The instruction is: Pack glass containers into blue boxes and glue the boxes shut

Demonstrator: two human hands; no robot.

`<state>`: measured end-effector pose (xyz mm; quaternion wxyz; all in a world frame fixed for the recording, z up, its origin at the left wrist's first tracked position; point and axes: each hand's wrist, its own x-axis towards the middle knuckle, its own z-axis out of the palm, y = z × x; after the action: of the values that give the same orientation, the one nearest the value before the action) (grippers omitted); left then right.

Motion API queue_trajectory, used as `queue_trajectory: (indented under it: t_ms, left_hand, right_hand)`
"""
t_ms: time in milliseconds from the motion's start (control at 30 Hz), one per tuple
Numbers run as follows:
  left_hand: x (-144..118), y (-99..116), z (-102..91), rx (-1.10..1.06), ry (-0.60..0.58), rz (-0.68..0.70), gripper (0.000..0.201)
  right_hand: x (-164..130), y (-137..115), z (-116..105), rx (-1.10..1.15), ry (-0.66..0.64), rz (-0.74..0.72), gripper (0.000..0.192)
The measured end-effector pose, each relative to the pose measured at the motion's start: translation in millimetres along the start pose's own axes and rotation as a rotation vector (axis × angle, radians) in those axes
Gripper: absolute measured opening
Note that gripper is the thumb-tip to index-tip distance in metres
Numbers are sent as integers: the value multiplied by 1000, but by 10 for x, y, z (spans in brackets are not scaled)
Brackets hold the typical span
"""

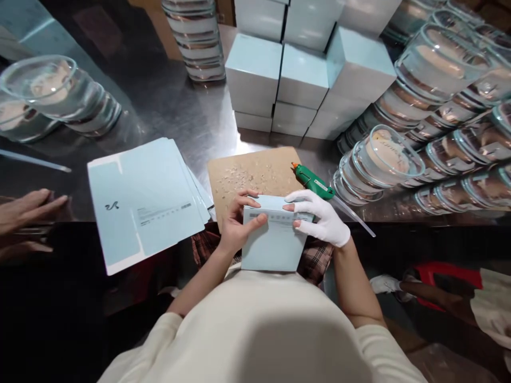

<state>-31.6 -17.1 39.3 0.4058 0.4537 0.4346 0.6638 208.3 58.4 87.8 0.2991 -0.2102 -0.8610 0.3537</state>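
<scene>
Pale blue box [275,239] in both grips, left hand [235,223] bare, right hand [323,218] gloved.

A single view comes from a camera on the person's head, looking forward and steeply down over the chest onto the near edge of the steel surface [167,101]. It sits close to both hands, which fall just below mid-frame. Farther off, the stacked boxes [279,74] reach the top edge.
</scene>
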Motion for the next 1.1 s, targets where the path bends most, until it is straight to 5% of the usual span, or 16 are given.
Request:
queue_trajectory:
  t_ms: [333,567,700,767,900,967,1100]
  left_hand:
    - [57,28,-10,117,-101,43,25]
    - [337,34,130,-11,8,-6,33]
    - [356,29,126,-5,56,-8,37]
    - [288,36,56,-20,35,-24,53]
    - [105,39,-141,-66,-207,-218,121]
    - [73,33,-198,-73,-219,-320,121]
    - [223,45,-150,-72,16,-311,114]
  right_hand:
    - [-89,172,105,112,67,-72,34]
    - [52,173,244,314,519,140,33]
    - [177,153,240,349,536,200,36]
    - [237,189,184,325,524,204,38]
    - [339,311,32,299,598,241,51]
    - [322,313,9,185,664,259,69]
    - [87,213,245,-408,629,103,85]
